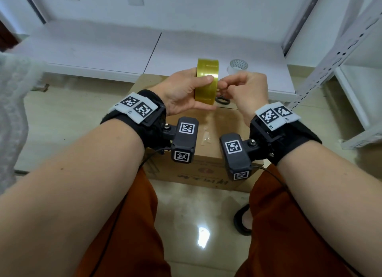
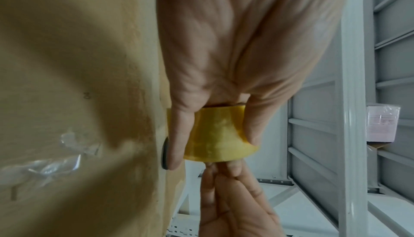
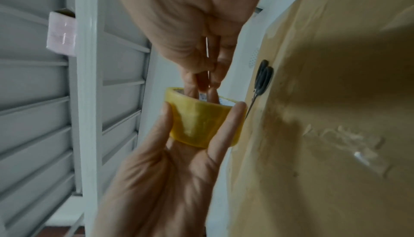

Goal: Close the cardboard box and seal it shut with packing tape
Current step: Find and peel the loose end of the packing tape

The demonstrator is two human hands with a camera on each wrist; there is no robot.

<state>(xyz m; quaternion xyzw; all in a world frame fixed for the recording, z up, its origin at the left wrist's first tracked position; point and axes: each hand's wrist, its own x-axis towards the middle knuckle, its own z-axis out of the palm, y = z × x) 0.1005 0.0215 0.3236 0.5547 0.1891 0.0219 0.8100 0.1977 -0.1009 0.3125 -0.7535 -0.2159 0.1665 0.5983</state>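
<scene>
A yellow packing tape roll [image 1: 206, 83] is held up over the brown cardboard box [image 1: 208, 169], whose top flaps lie shut. My left hand [image 1: 191, 92] grips the roll across its width, thumb on one side and fingers on the other [image 2: 217, 134]. My right hand [image 1: 229, 88] has its fingers bunched together and pinches at the roll's right rim [image 3: 201, 122]. I cannot make out the loose tape end. Old clear tape scraps [image 1: 206, 137] stick to the box top.
Black-handled scissors [image 1: 222, 100] lie on the far part of the box top. A clear tape roll [image 1: 237, 66] sits on the white platform [image 1: 103, 49] behind. A grey metal shelf [image 1: 341, 49] stands at right. My knees flank the box on the tiled floor.
</scene>
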